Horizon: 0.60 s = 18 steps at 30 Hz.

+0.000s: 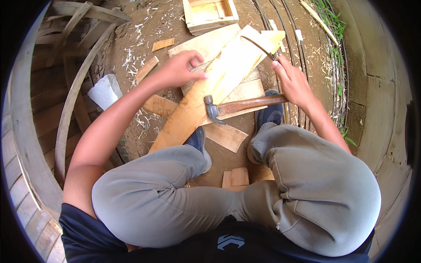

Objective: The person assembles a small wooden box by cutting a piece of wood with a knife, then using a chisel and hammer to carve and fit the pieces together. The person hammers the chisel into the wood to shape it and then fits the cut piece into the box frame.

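Observation:
My left hand (183, 69) hovers by the left edge of a long pale wooden board (223, 65), fingers loosely curled and apart, holding nothing. My right hand (294, 81) is closed at the board's right side on the near end of a flat, pale piece with a dark curved edge (258, 40); glare hides its exact kind. A claw hammer (245, 104) lies across the boards, its metal head to the left and its wooden handle reaching below my right hand. Other wooden boards (250, 91) lie crossed beneath the long one, between my shoes.
A small open wooden box (210, 13) stands at the far side. Offcuts (163, 44) and shavings litter the dirt. A pale stone block (105, 92) sits at the left, beside a curved wooden frame (70, 96). Dark cables (302, 57) run along the right, near a wall (379, 105).

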Available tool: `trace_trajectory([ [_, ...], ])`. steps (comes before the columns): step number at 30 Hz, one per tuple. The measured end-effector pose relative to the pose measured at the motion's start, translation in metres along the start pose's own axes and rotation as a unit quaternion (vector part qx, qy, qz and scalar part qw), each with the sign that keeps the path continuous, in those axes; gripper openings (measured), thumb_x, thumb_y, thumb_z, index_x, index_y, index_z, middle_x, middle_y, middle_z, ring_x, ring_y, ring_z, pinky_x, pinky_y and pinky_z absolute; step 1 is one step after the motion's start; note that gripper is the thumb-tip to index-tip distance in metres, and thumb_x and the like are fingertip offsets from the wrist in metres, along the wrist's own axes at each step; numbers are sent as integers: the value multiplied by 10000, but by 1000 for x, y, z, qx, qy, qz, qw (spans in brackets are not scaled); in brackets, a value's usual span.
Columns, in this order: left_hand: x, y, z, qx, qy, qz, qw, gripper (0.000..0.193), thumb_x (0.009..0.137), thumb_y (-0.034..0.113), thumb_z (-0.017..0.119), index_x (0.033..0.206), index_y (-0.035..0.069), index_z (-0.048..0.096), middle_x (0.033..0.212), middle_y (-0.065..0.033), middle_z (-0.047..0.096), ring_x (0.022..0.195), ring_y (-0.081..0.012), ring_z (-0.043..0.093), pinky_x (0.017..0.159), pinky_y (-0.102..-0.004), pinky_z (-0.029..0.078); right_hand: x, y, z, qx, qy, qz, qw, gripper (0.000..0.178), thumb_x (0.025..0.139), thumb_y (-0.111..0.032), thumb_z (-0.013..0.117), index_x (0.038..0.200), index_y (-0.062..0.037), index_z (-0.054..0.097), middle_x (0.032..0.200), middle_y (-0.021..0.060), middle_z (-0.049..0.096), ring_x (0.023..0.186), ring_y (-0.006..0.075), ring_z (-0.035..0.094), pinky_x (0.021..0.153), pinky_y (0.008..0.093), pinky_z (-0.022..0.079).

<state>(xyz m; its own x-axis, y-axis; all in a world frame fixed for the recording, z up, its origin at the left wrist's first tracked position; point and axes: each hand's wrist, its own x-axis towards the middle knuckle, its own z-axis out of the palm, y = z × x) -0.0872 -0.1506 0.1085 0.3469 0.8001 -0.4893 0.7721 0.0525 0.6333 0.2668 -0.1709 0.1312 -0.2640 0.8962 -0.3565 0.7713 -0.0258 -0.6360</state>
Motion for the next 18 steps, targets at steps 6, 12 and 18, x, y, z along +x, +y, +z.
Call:
trace_trajectory([
  [6, -11, -3, 35, 24, 48, 32, 998, 590, 753, 308, 877, 1202, 109, 551, 1057, -81, 576, 993, -260, 613, 858, -393, 504, -15, 1, 4, -123, 47, -159, 978, 222, 1041, -271, 516, 1103, -63, 563, 939, 190, 643, 888, 410, 649, 749, 508, 507],
  [12, -9, 15, 37, 48, 51, 13, 997, 619, 754, 229, 879, 1231, 147, 492, 1038, -75, 569, 996, -278, 626, 845, -417, 496, -37, 5, 6, -128, 32, -169, 977, 259, 970, -219, 667, 1182, -85, 601, 966, 138, 706, 824, 373, 697, 659, 469, 559],
  [18, -2, 8, 42, 62, 58, 11, 996, 631, 746, 217, 889, 1219, 163, 475, 980, -53, 547, 943, -261, 623, 801, -410, 490, -46, 10, 8, -125, 12, -137, 983, 238, 935, -191, 709, 1142, -81, 670, 945, 154, 731, 829, 377, 711, 682, 459, 569],
])
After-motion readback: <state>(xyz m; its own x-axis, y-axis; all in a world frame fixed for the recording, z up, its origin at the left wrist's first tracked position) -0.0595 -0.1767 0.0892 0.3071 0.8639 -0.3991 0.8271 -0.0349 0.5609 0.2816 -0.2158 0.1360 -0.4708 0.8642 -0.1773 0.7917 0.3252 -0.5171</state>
